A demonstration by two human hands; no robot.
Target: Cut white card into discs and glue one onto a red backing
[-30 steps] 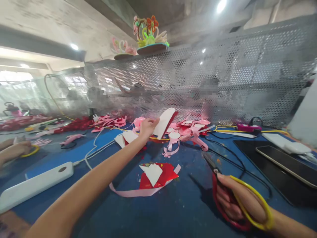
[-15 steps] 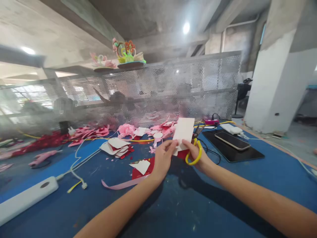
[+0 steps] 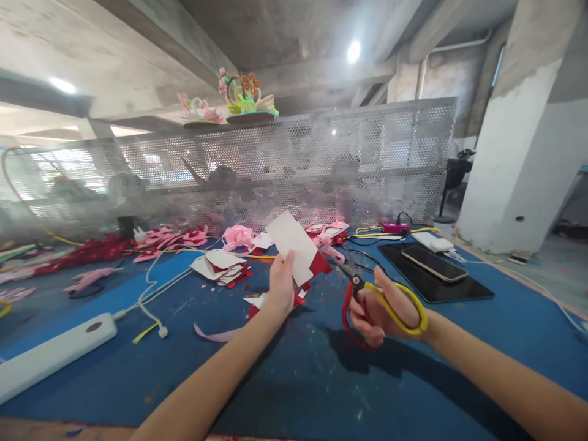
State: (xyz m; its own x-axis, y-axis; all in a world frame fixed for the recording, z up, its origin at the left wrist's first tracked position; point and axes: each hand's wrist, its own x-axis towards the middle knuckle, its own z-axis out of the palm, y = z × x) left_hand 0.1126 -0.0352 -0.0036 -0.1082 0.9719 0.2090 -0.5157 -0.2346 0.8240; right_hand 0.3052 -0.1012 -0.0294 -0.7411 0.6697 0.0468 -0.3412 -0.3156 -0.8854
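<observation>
The rectangular white card, red on its back, is held tilted in the air above the blue bench, over a litter of red and white paper scraps. The left hand has it by the lower edge, fingers pinched closed on it. Just to the right, and clear of the card, the right hand grips the red-and-yellow-handled scissors, fingers curled through the loops and the blades pointing up towards the card's red corner; the blades look closed, though it is hard to be sure. For a clean cut the pinch looks too low. A grip nearer the cutting line would probably keep the card from flopping, and it should be the card that turns into the blades, not the scissors that twist. A loose pink ribbon strip lies on the bench below the left wrist, and a stack of cut white and red pieces lies farther left. A black phone rests on a dark mat to the right, well apart.
</observation>
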